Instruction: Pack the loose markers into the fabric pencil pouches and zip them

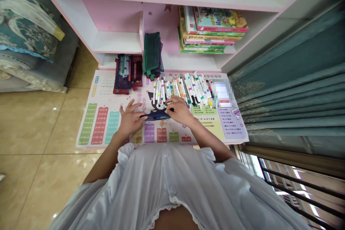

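Observation:
My left hand (129, 116) and my right hand (179, 109) hold the two ends of a flat dark blue pencil case (155, 116) just above the desk mat (107, 122). Left fingers are partly spread, with thumb and forefinger pinching the case's left end. My right hand curls over its right end. Just beyond the hands lies a row of several coloured marker pens (183, 88) with white barrels.
An open dark red case with pens (126, 73) lies at the mat's back left. A green folded pouch (151, 54) stands against the pink shelf divider. Stacked books (210, 30) fill the right cubby. Teal curtain (291, 90) hangs right; a bed (24, 43) is left.

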